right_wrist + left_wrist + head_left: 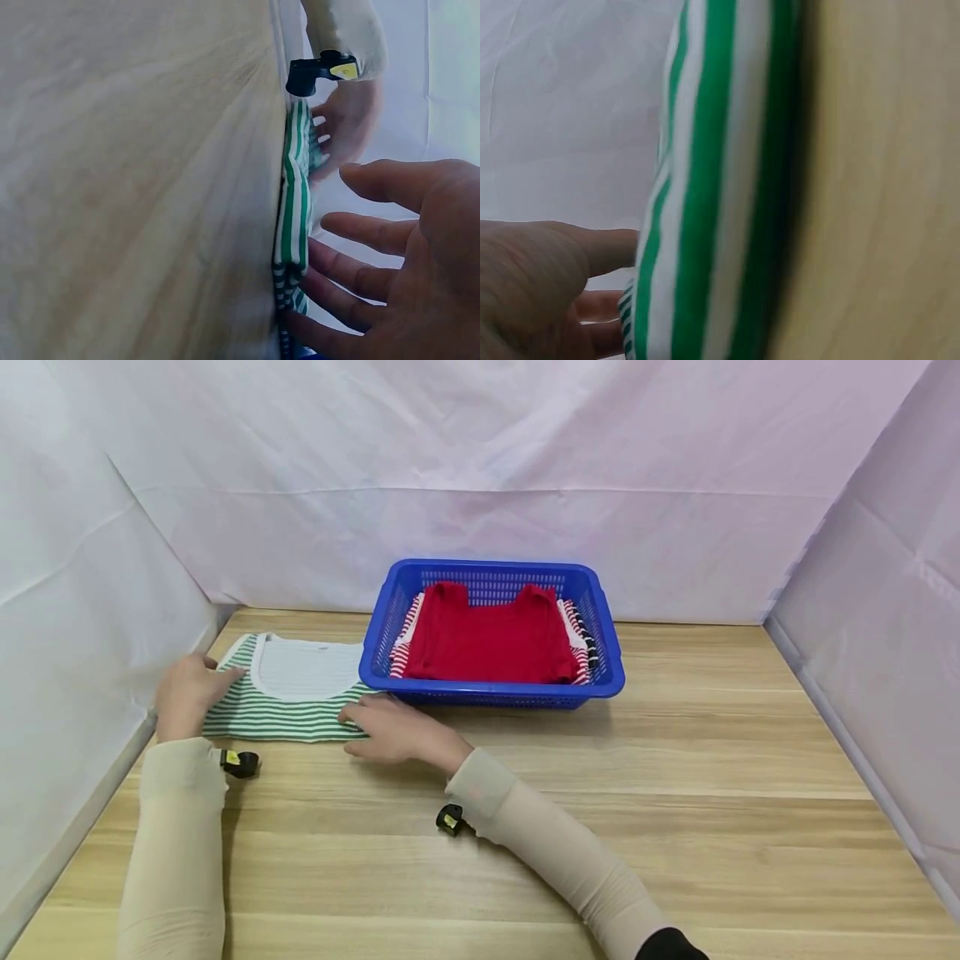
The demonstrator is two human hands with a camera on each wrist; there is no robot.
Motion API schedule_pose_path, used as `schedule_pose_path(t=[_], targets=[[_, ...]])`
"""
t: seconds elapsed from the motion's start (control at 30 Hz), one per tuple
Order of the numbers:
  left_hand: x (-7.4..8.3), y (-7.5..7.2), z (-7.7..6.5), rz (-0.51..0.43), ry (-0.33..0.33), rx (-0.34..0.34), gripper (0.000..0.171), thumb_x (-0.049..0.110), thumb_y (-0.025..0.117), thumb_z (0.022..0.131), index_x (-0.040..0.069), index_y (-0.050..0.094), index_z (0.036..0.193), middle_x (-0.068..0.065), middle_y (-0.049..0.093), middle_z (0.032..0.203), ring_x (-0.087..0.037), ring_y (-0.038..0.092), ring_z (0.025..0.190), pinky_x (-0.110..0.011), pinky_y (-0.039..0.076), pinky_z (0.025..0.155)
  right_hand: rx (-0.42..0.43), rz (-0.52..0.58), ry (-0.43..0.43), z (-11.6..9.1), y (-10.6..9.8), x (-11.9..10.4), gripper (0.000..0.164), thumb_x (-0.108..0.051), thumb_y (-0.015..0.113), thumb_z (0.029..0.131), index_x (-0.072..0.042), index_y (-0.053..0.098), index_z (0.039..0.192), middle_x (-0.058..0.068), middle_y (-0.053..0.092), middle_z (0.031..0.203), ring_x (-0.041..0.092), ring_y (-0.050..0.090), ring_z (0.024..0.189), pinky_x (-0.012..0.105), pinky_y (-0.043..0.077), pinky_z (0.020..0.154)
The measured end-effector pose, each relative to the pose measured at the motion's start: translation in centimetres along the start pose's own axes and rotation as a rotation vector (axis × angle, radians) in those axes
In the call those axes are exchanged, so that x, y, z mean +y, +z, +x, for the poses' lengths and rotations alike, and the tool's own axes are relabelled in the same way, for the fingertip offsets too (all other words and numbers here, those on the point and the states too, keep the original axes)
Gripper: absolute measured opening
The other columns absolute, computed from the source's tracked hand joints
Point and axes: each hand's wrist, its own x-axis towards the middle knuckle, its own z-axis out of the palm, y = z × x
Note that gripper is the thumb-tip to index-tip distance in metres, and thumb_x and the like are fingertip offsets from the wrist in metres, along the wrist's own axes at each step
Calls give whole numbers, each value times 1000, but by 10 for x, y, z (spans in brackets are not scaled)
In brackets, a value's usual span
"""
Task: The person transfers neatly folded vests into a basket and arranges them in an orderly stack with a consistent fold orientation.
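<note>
A green-and-white striped shirt (pixel 281 720) with a white scoop neckline lies folded flat on the table, left of the basket. At its left edge my left hand (pixel 187 692) touches the fabric, thumb extended over the stripes; in the left wrist view the thumb and fingers of that hand (pixel 544 281) meet the shirt's side (pixel 705 187). My right hand (pixel 401 728) is at the shirt's lower right part, fingers spread. In the right wrist view the fingers of this hand (pixel 427 262) are straight, the lower ones touching the striped cloth (pixel 296 217).
A blue plastic basket (pixel 495 690) stands at the back middle, beside the shirt's right edge. Inside lies a folded red garment (pixel 487 647) over red-and-white striped clothes (pixel 400 656). White curtains (pixel 480 452) enclose the wooden table (pixel 712 793) at the back and sides.
</note>
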Motion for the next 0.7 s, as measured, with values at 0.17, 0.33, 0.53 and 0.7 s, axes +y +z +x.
schedule_pose_path(t=[0.17,0.33,0.53,0.7], targets=[[-7,-10,-3,75,54,-112,60,34,61,97,-15,54,130,-40,54,130,-50,55,107,-52,47,80,76,66,77,0,2,-5,45,-32,60,103,-13,56,144,1,65,136,15,58,125,30,49,106],[-6,-15,-3,110,81,-178,55,32,60,96,-13,56,128,-37,56,124,-45,54,102,-43,45,74,93,120,209,-3,6,-21,53,-36,61,100,-13,51,146,18,49,155,33,46,144,43,47,113],[-7,-19,-6,105,76,-221,35,32,63,95,-2,58,94,-16,54,85,-31,51,81,-34,39,65,116,269,323,-6,10,-28,66,-40,64,97,-19,39,155,28,20,168,37,36,152,47,44,116],[-5,-22,-8,130,57,-268,36,35,66,92,4,51,80,-8,48,75,-26,49,74,-35,40,63,141,399,367,-7,12,-30,70,-39,65,96,-21,36,157,25,15,171,35,29,155,46,41,119]])
